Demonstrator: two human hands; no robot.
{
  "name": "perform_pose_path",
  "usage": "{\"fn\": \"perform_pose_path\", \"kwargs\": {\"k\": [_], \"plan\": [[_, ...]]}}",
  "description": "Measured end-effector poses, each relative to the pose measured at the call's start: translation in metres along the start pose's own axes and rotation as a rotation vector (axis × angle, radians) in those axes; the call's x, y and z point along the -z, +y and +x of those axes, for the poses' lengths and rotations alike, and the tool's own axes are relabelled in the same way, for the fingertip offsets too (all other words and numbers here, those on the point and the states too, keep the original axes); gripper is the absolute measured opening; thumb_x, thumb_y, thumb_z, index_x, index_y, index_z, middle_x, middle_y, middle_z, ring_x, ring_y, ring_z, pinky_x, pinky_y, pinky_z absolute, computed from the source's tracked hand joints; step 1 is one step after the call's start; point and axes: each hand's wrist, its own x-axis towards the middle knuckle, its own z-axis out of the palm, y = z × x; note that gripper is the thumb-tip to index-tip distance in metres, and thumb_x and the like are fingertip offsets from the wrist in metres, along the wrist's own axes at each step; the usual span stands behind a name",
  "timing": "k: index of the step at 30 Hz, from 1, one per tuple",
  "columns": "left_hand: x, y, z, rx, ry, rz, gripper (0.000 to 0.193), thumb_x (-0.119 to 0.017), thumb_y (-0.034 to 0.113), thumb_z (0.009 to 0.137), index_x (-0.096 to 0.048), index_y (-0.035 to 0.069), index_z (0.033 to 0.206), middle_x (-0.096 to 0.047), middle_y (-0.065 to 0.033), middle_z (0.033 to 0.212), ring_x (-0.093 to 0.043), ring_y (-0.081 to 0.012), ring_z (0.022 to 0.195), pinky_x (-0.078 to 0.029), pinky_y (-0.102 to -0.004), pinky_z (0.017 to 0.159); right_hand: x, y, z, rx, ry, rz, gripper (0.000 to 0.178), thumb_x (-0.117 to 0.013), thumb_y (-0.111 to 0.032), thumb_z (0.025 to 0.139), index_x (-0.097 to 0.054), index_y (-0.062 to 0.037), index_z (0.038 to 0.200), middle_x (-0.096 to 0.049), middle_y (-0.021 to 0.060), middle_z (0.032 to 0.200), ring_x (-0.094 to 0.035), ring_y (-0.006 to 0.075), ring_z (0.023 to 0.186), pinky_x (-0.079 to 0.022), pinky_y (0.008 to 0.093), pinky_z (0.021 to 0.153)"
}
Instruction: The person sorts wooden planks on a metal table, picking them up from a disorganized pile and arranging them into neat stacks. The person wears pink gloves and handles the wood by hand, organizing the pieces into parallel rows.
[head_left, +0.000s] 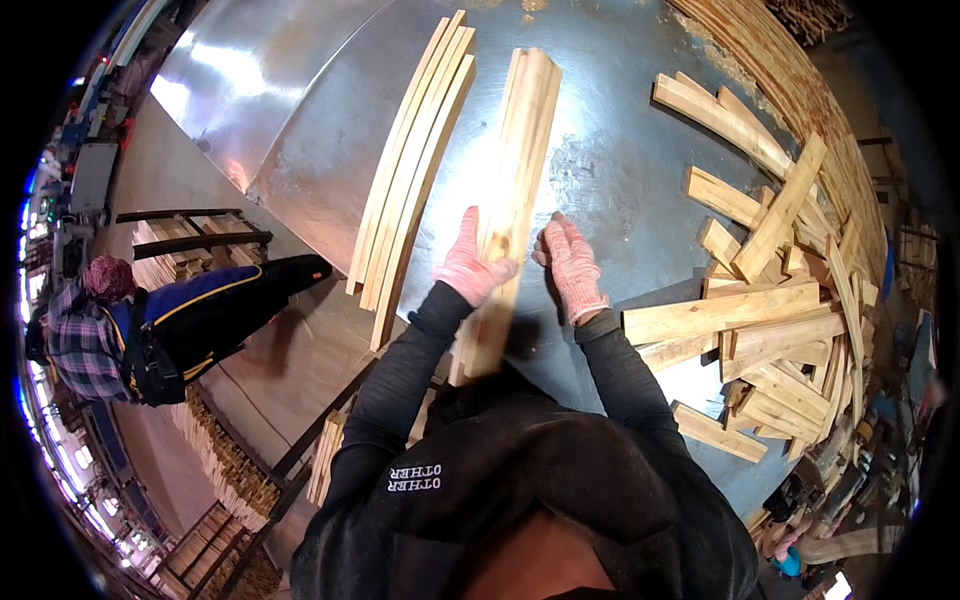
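Two long wooden boards (515,150), lying side by side, run away from my body across the metal table. My left hand (474,262), in a pink-and-white knit glove, is closed on their left side, with the thumb across the top face near a knot; some of its fingers are hidden. Just right of the boards, my right hand (572,262) wears a matching glove. Its fingers stretch forward, apart from the boards, and hold nothing. To the left, several long strips of wood (415,170) lie side by side in a row.
A loose heap of short wooden boards (770,310) covers the table's right side. The metal tabletop (330,140) reaches far left. Beyond its left edge stand a person (150,320) in a plaid shirt and stacked lumber (225,455) on racks.
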Motion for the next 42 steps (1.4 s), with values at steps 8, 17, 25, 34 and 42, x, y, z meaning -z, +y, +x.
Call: {"fn": "perform_pose_path", "kwargs": {"k": [8, 17, 25, 34, 42], "plan": [[0.043, 0.036, 0.001, 0.083, -0.088, 0.618, 0.044, -0.067, 0.029, 0.090, -0.061, -0.005, 0.117, -0.067, -0.0196, 0.108, -0.064, -0.0340, 0.103, -0.049, -0.0428, 0.093, -0.052, -0.049, -0.010, 0.100, -0.190, -0.125, 0.068, -0.069, -0.034, 0.090, -0.041, 0.0053, 0.138, -0.064, 0.0101, 0.115, -0.062, 0.0161, 0.101, -0.052, 0.0283, 0.086], [0.125, 0.039, 0.005, 0.279, 0.185, 0.903, 0.103, -0.075, 0.039, 0.078, -0.016, -0.002, 0.151, -0.050, -0.0280, 0.132, -0.051, -0.0397, 0.121, -0.041, -0.0448, 0.103, -0.106, -0.020, 0.003, 0.257, 0.125, -0.972, 0.082, -0.074, -0.048, 0.079, -0.044, 0.0001, 0.138, -0.060, 0.0246, 0.116, -0.050, 0.0390, 0.122, -0.045, 0.0424, 0.099], [0.138, 0.024, -0.001, 0.117, 0.238, 1.087, 0.111, -0.075, 0.054, 0.075, -0.021, -0.011, 0.147, -0.038, -0.0334, 0.144, -0.037, -0.0415, 0.136, -0.033, -0.0453, 0.112, -0.069, -0.090, 0.028, 0.498, 0.013, -1.187, 0.065, -0.055, -0.054, 0.088, -0.055, -0.0045, 0.130, -0.059, 0.0205, 0.126, -0.054, 0.0401, 0.119, -0.041, 0.0478, 0.104], [-0.017, 0.119, 0.002, -0.538, 0.045, 0.496, 0.075, -0.079, 0.018, 0.077, -0.046, -0.004, 0.140, -0.053, -0.0238, 0.136, -0.053, -0.0384, 0.125, -0.045, -0.0407, 0.104, 0.309, -0.174, 0.031, -0.140, 1.138, -0.885, 0.094, -0.074, -0.043, 0.072, -0.029, 0.0109, 0.135, -0.064, 0.0257, 0.118, -0.061, 0.0425, 0.111, -0.048, 0.0380, 0.095], [-0.184, 0.228, 0.058, -1.087, -0.362, 0.514, 0.083, -0.080, 0.035, 0.076, -0.045, -0.006, 0.138, -0.055, -0.0255, 0.132, -0.054, -0.0417, 0.121, -0.045, -0.0468, 0.102, 0.240, -0.217, -0.197, -0.098, 0.298, -1.636, 0.083, -0.073, -0.028, 0.073, -0.034, -0.0073, 0.144, -0.062, 0.0169, 0.103, -0.065, 0.0329, 0.093, -0.052, 0.0431, 0.085]]}}
